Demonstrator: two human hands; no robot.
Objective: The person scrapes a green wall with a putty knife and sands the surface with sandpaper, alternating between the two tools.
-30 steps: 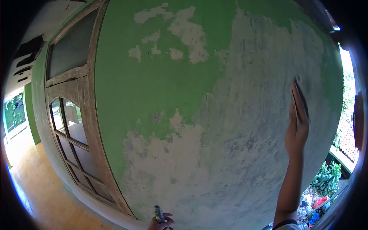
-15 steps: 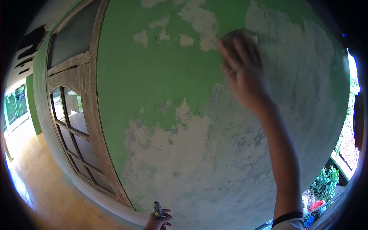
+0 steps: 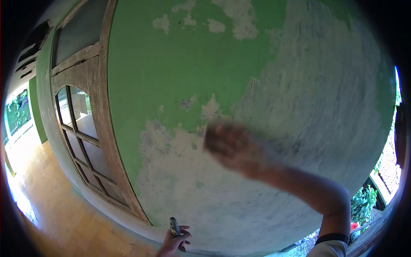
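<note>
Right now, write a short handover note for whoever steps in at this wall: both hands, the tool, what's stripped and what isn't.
Left hand: low by the wall's foot, fingers closed on a small tool.
Right hand: at the wall at mid-height, blurred, so its grip cannot be told.
Done: right and lower areas look rubbed down to grey.
Left: green paint at the upper left, beside the wooden frame.

The wall (image 3: pixel 171 77) is bright green across the upper left, breaking into mottled pale grey and off-white patches over the centre, right and bottom. The window frame (image 3: pixel 105 128) at left is weathered grey-brown wood. The floor (image 3: pixel 47 201) at lower left is warm orange-tan. At bottom centre, the tool (image 3: pixel 174 226) in the left hand (image 3: pixel 173 244) is speckled grey-green. The sleeve (image 3: pixel 329 249) at lower right is white with a dark cuff.
</note>
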